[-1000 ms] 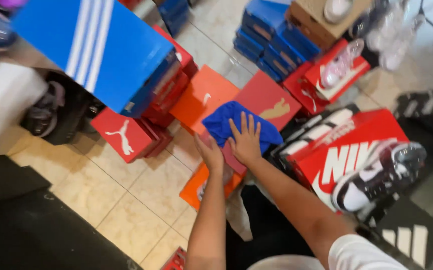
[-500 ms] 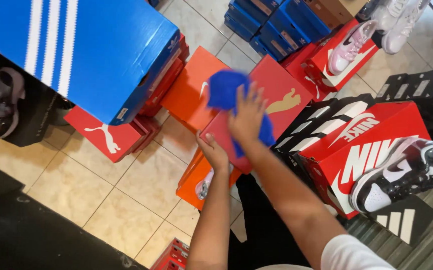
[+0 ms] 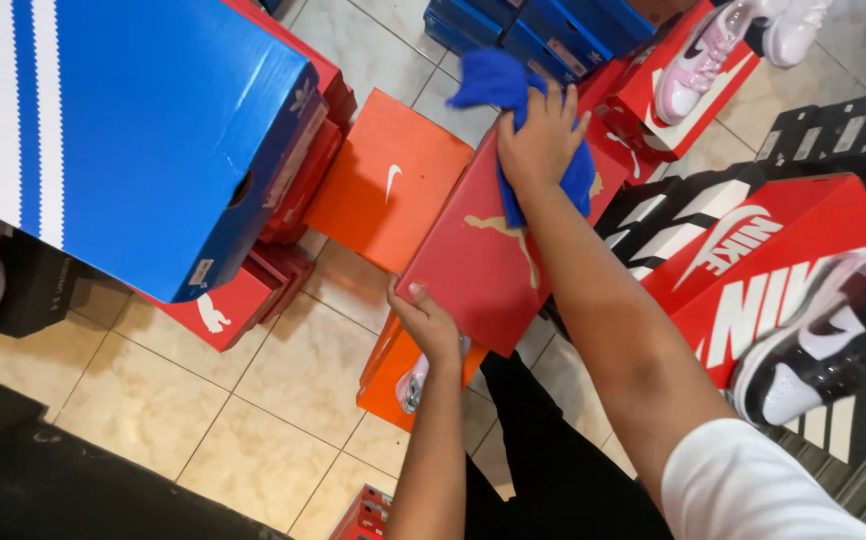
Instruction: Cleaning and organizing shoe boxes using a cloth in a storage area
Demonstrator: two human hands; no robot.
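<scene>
My right hand (image 3: pixel 538 135) presses a blue cloth (image 3: pixel 498 85) flat against the far end of a red shoebox lid (image 3: pixel 478 255). At the lid's near edge my left hand (image 3: pixel 431 325) grips and steadies it. The lid is tilted above an open orange shoebox (image 3: pixel 385 385) on the tiled floor, and a pale shoe (image 3: pixel 413 382) shows inside that box under my left hand.
A large blue striped shoebox (image 3: pixel 143 130) tops a stack of red boxes at the left. An orange box (image 3: pixel 388 180) lies beyond the lid. Red boxes with a black-and-white sneaker (image 3: pixel 833 340) stand at the right; a pink sneaker (image 3: pixel 698 60) and blue boxes lie beyond.
My right hand has slid the blue cloth toward the lid's far end. My left hand has kept its hold on the near edge. The view has come closer to the boxes.
</scene>
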